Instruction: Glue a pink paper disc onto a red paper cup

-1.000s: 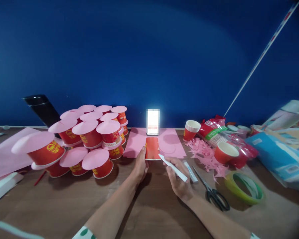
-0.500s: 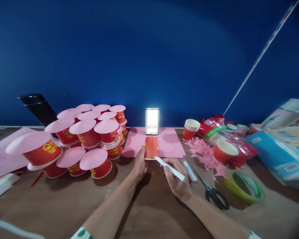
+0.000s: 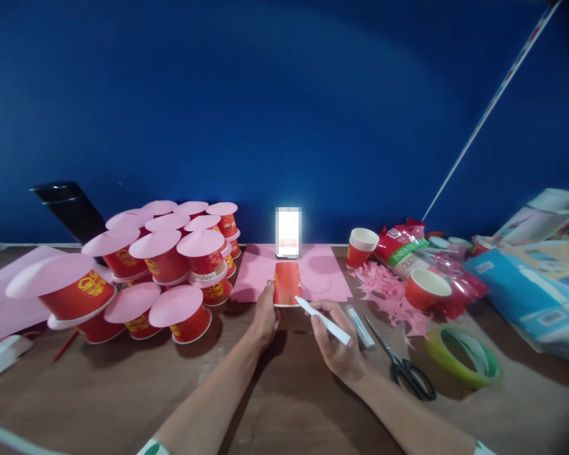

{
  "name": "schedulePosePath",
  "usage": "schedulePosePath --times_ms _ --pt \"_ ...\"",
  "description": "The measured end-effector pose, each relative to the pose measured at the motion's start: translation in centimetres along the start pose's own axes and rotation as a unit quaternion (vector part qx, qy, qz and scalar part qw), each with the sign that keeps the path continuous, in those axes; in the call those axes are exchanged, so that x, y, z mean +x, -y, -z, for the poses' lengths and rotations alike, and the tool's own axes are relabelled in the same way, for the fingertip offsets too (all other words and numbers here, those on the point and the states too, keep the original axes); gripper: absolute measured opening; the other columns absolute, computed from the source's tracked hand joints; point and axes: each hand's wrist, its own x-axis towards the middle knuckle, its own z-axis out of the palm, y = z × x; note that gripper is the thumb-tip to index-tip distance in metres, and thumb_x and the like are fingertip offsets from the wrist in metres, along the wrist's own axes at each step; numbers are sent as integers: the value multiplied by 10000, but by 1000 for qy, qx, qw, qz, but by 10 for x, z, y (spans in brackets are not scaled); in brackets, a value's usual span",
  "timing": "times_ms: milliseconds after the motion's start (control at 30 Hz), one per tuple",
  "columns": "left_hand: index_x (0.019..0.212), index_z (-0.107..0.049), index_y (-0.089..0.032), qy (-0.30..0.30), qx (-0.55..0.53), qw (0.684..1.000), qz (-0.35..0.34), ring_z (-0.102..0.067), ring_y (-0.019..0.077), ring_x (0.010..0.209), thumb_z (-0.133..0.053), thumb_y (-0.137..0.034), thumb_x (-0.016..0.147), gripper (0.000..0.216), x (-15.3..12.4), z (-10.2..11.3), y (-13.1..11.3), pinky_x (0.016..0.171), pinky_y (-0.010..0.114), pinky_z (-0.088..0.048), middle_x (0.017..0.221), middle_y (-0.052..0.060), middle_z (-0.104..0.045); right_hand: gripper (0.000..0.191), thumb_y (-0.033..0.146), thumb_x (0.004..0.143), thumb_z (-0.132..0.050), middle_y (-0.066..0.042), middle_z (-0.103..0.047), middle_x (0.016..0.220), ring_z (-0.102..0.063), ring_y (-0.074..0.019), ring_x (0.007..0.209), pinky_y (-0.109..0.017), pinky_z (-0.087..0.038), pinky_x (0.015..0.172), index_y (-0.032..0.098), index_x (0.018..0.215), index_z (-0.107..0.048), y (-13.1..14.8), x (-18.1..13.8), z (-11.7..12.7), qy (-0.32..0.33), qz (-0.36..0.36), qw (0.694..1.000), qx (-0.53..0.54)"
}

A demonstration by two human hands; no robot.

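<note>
A red paper cup [image 3: 287, 284] stands rim down in front of me, with my left hand [image 3: 264, 316] closed around its left side. My right hand [image 3: 334, 335] grips a slim white glue tube [image 3: 327, 322]. The tube's narrow tip points at the lower right of the cup, close to its white rim; I cannot tell whether they touch. Beside my right hand lies another small tube [image 3: 360, 327], pale and bluish. Black-handled scissors [image 3: 405, 366] rest further right. Behind the cup are pink paper sheets [image 3: 251, 275] and a bright phone [image 3: 288, 232].
On the left, several red cups [image 3: 187, 323] are stacked with pink paper discs [image 3: 175, 306]. Further right are pink scraps [image 3: 391, 297], nested cups [image 3: 361, 246], a tilted cup [image 3: 427, 291], green tape [image 3: 464, 357], a red packet [image 3: 403, 243] and blue packaging [image 3: 521, 294]. A blue wall stands behind.
The view has shifted slightly. Both hands keep their hold, and the tube's tip stays close to the cup's lower right edge.
</note>
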Motion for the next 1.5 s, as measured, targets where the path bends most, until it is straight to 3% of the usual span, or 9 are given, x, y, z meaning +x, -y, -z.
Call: schedulePosePath --times_ms 567,767,1000,1500 --pt "842 -620 -141 -35 0 999 -9 -616 144 576 -662 -490 754 362 -2 -5 -3 736 291 -491 677 2 -676 102 215 871 -520 -38 -664 764 -636 -168 691 -284 -524 674 189 898 -615 8 1 1 16 2 1000 -3" --pt "831 -627 -140 -32 -6 999 0 -674 189 769 -666 -480 753 351 -4 -6 -5 802 298 -494 729 30 -702 102 223 871 -526 -35 -665 778 -630 -163 694 -278 -520 665 191 899 -619 4 2 0 2 0 1000 -16" --pt "871 -629 -133 -30 -2 1000 4 -684 208 812 -665 -487 749 376 -4 -7 -6 797 307 -502 794 55 -720 119 230 872 -509 -43 -671 769 -640 -170 686 -287 -527 654 187 914 -612 5 0 1 26 8 1000 -9" --pt "931 -623 -136 13 13 1000 -9 -665 219 873 -643 -580 724 491 0 2 2 853 336 -475 837 63 -715 122 247 877 -520 -60 -692 867 -649 -178 752 -298 -532 703 194 943 -609 0 1 2 8 2 1000 -22"
